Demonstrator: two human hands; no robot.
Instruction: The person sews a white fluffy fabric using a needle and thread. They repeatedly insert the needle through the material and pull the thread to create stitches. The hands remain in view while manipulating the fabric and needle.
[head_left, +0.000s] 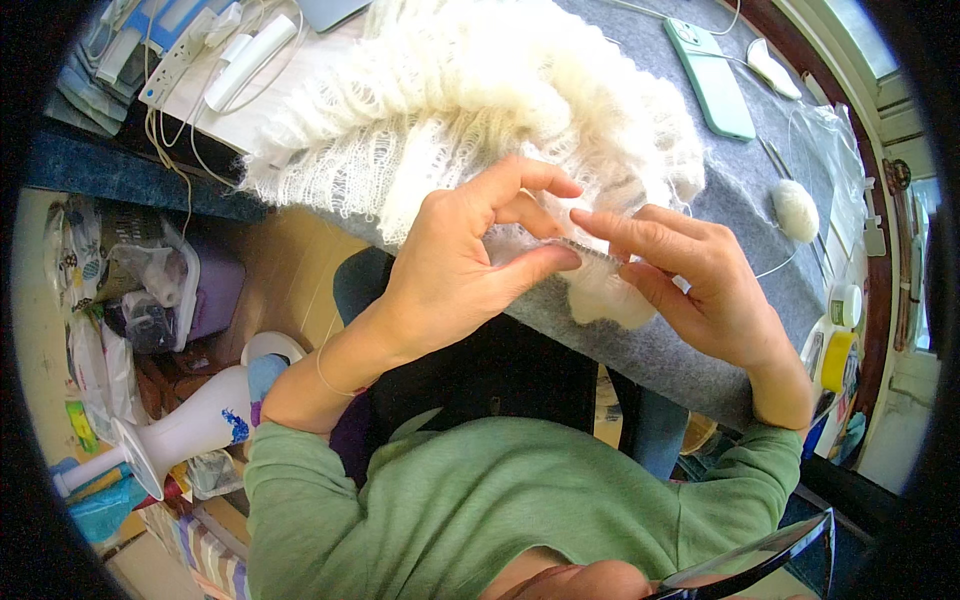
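Fluffy cream-white knitted lace fabric (450, 112) lies bunched over the grey felt cloth (697, 360). At its near edge a thin knitting needle (589, 249) carries a row of stitches. My left hand (472, 262) pinches the left end of this edge between thumb and fingers, its index finger raised. My right hand (690, 277) holds the right end of the needle, index finger extended towards the left fingertips. A small tuft of the knitting (607, 296) hangs below the needle. To the right, a white ball of yarn (795, 211) rests beside loose thin needles (772, 156).
A mint-green phone (710, 79) lies at the upper right. Along the right edge stand a small white jar (845, 304) and a yellow tape roll (838, 361). Cables and a power strip (176, 67) lie upper left. Below left are a storage bin (214, 285) and a white stand (195, 420).
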